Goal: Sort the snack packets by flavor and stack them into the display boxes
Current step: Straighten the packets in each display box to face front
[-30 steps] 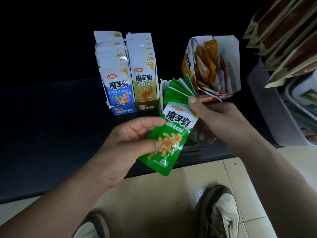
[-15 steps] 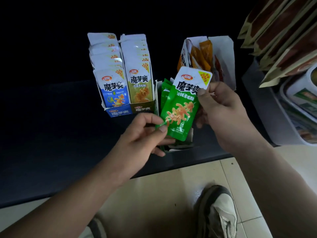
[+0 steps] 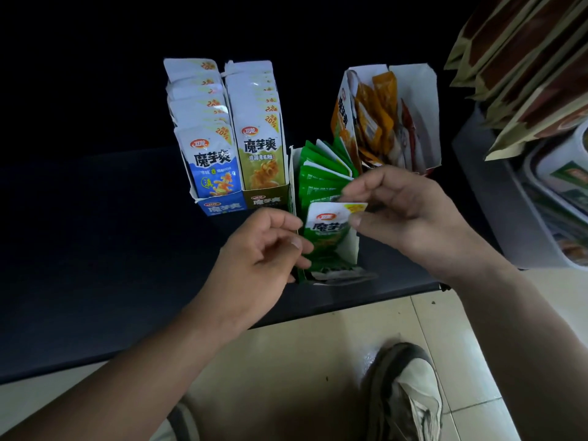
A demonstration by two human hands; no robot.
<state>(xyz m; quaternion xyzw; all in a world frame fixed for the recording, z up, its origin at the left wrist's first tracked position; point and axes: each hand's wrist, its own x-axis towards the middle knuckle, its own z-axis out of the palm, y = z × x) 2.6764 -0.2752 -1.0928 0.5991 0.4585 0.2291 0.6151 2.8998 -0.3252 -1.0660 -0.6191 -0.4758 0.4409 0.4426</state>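
A green snack packet (image 3: 326, 232) stands upright at the front of the green display box (image 3: 352, 251), with several more green packets (image 3: 321, 173) fanned behind it. My right hand (image 3: 410, 218) pinches that front packet's top right corner between thumb and forefinger. My left hand (image 3: 261, 253) hovers at the box's left side with fingers loosely curled, fingertips touching the box's left edge, gripping nothing. To the left, the blue box (image 3: 219, 209) and the olive box (image 3: 266, 201) hold upright rows of blue packets (image 3: 213, 167) and olive packets (image 3: 262, 154).
Behind the green box, an open white and orange box (image 3: 416, 90) holds loose orange packets. All boxes stand on a dark counter (image 3: 95, 249). A grey bin (image 3: 496, 202) with trays sits at the right, under brown and cream bags (image 3: 525, 58). Below are floor tiles and my shoe (image 3: 410, 396).
The green packet went from being held up in both hands down into the front of the green box. My left hand let go of its lower edge; my right hand keeps the top corner.
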